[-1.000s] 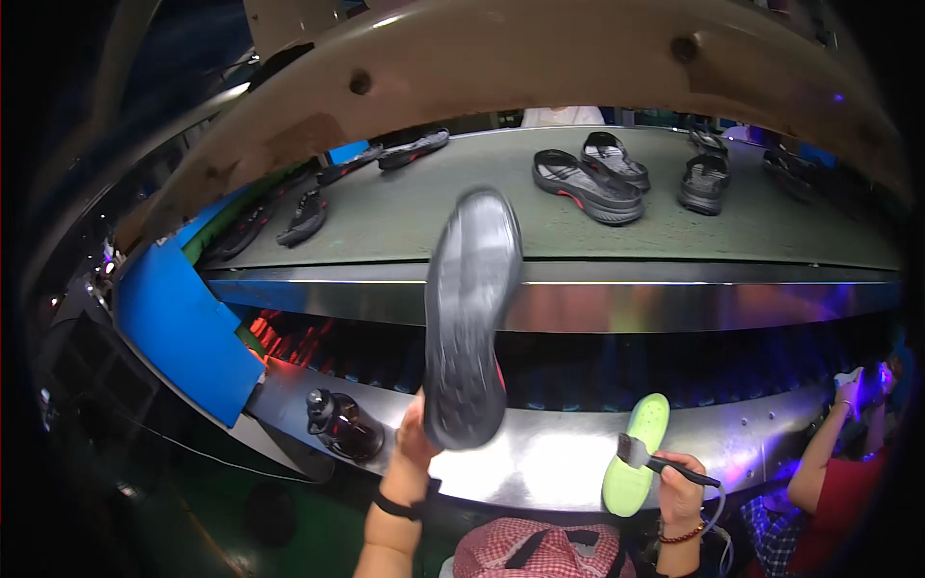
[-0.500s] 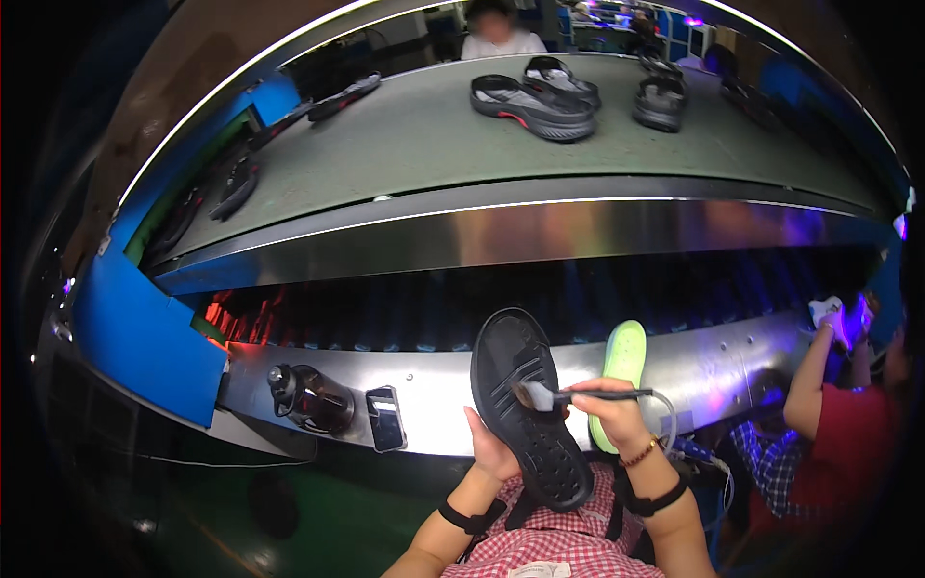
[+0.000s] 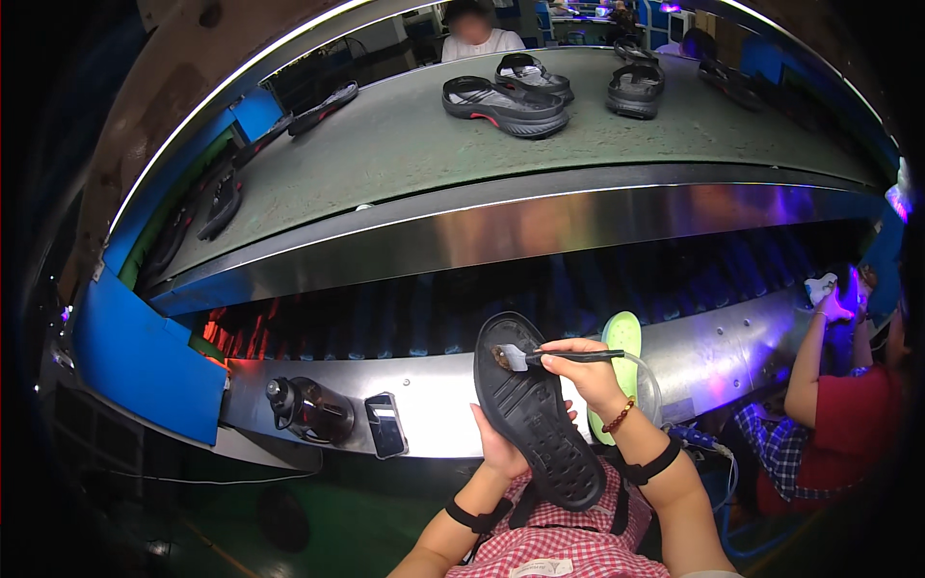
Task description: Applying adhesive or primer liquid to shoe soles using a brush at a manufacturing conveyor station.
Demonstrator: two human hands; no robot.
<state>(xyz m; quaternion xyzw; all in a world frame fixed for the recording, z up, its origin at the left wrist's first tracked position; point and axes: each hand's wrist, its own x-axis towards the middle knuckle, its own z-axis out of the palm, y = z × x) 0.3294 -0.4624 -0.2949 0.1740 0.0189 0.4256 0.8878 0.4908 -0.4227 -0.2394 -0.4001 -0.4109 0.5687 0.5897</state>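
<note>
At the table's (image 3: 443,419) near side, the left hand (image 3: 498,448) curls around the black sole (image 3: 540,419), likely light, flexible, best held along its sides; the right hand's (image 3: 590,374) closed fingers (image 3: 571,345) pinch a brush (image 3: 515,357).

Metal ledge (image 3: 438,405): gap btwn phone (image 3: 385,426) & sole (image 3: 541,416); bottle (image 3: 316,410) blocks L of phone, insole (image 3: 625,332) + cable (image 3: 658,381) R of sole. Far belt (image 3: 385,137): room L of ctr shoes (image 3: 503,108).

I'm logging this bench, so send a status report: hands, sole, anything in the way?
Left hand holding black sole. Right hand gripping brush, head at sole's far end. Green insole partly behind right hand, not blocking brush.
</note>
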